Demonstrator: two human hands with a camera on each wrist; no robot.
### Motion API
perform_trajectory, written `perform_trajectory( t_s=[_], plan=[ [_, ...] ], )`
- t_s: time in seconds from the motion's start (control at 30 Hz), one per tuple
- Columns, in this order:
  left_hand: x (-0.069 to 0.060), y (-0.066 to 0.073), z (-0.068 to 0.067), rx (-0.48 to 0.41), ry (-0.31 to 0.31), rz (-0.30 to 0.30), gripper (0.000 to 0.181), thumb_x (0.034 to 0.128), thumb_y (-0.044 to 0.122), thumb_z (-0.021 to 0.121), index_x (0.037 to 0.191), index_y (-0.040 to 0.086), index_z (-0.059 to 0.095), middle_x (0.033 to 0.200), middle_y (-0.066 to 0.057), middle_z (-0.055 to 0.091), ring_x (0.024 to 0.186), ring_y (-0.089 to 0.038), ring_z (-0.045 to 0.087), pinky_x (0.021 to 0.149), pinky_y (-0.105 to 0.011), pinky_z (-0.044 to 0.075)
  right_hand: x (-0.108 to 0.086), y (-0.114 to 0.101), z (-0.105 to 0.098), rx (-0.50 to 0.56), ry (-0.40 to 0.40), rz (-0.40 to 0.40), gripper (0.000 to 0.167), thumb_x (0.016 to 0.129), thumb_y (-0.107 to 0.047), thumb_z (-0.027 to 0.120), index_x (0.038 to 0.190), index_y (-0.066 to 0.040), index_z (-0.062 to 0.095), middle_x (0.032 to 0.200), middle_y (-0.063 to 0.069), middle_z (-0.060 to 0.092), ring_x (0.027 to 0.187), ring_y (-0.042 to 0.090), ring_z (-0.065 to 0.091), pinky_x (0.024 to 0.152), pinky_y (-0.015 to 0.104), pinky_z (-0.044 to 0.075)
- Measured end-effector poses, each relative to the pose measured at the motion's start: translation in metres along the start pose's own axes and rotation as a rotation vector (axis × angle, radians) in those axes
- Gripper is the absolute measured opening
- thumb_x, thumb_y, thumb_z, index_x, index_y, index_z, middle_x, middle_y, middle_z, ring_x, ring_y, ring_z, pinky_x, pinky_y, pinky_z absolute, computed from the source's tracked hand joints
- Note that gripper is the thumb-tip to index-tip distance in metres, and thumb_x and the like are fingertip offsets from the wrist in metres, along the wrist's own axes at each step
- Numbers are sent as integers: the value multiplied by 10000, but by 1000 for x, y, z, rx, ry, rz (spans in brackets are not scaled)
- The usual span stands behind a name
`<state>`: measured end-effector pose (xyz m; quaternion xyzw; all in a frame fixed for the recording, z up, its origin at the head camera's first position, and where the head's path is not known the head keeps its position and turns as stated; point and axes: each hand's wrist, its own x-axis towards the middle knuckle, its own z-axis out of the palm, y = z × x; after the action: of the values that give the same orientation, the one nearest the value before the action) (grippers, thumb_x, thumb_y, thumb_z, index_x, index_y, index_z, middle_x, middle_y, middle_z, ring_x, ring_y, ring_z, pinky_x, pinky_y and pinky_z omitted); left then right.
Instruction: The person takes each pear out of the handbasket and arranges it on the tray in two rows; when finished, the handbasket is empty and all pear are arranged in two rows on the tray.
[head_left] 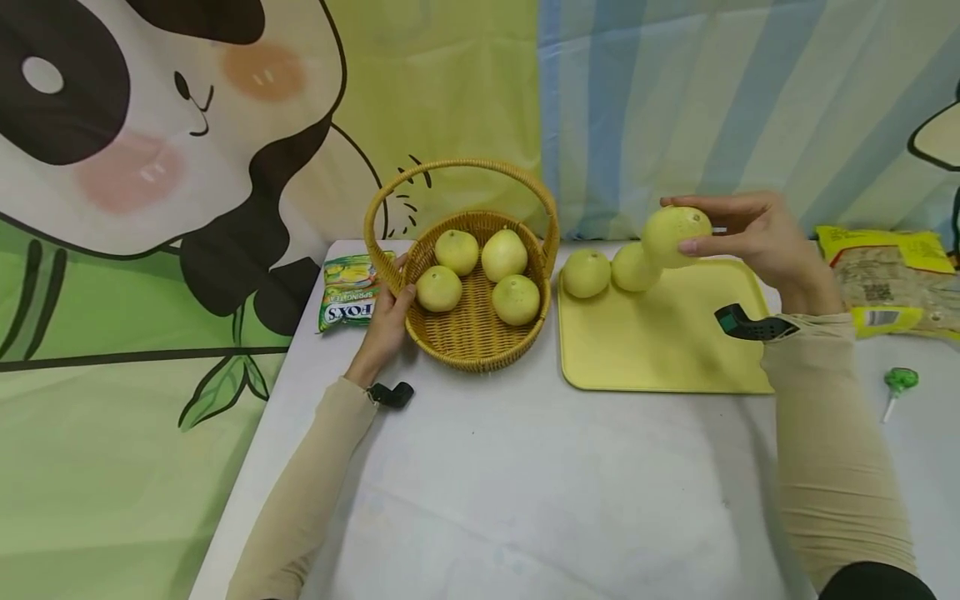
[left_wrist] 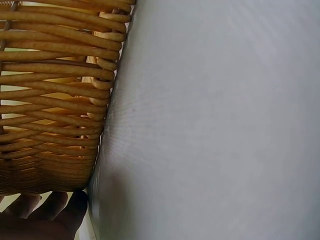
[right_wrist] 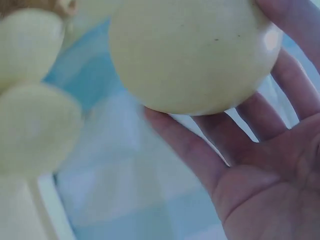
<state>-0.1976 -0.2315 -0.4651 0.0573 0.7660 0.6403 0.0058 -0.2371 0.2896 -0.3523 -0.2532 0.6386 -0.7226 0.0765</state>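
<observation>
A round pale yellow-green pear is held up over the tray by my right hand, thumb on the near side and fingers round the far side. The right wrist view shows the same pear against the fingertips. My left hand grips the left side of a woven basket, its thumb at the rim. In the left wrist view, fingers lie against the basket's outer wall. Several pears sit inside the basket. Two more pears rest on the yellow tray, the second partly behind the held one.
A green candy packet lies left of the basket, partly behind its handle and my hand. Right of the tray are a yellow snack bag and a green lollipop. A printed curtain hangs behind the white table.
</observation>
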Motion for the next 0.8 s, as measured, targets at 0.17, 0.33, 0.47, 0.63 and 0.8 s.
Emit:
perform_trajectory(
  t_s=[0.17, 0.33, 0.47, 0.63, 0.8],
  plan=[
    [0, -1, -1, 7, 2, -4, 582, 1160, 280, 411, 1701, 272, 196, 1762, -78, 234, 1622, -242, 239, 1331, -477, 189, -13, 9, -22, 23, 151, 39, 558, 877, 281, 649, 1417, 171, 556, 1355, 137, 730, 1134, 222, 734, 833, 248, 620],
    [1, -3, -1, 5, 6, -7, 574, 1159, 299, 414, 1696, 285, 212, 1757, -80, 244, 1616, -247, 256, 1325, -486, 207, -24, 25, -38, -3, 231, 122, 572, 897, 214, 697, 1445, 124, 562, 1345, 68, 746, 1275, 161, 668, 1000, 198, 546],
    [1, -3, -1, 12, 9, -3, 574, 1160, 289, 410, 1698, 280, 211, 1759, -79, 242, 1619, -250, 253, 1327, -482, 203, -30, 40, -49, -9, 253, 179, 580, 924, 150, 715, 1478, 79, 557, 1361, 21, 741, 1329, 121, 622, 1015, 171, 512],
    [1, -3, -1, 13, 4, -5, 579, 1161, 291, 405, 1701, 281, 197, 1756, -82, 242, 1619, -243, 251, 1329, -477, 197, -33, 59, -60, -37, 259, 243, 583, 946, 78, 737, 1501, 11, 570, 1356, -52, 739, 1312, 60, 610, 970, 135, 527],
    [0, -2, 0, 5, 4, -6, 573, 1159, 303, 417, 1695, 283, 216, 1737, -92, 271, 1603, -232, 283, 1322, -475, 213, -34, 72, -65, -72, 256, 281, 587, 944, 69, 746, 1501, -5, 577, 1346, -79, 740, 1270, 30, 627, 952, 132, 540]
  ],
)
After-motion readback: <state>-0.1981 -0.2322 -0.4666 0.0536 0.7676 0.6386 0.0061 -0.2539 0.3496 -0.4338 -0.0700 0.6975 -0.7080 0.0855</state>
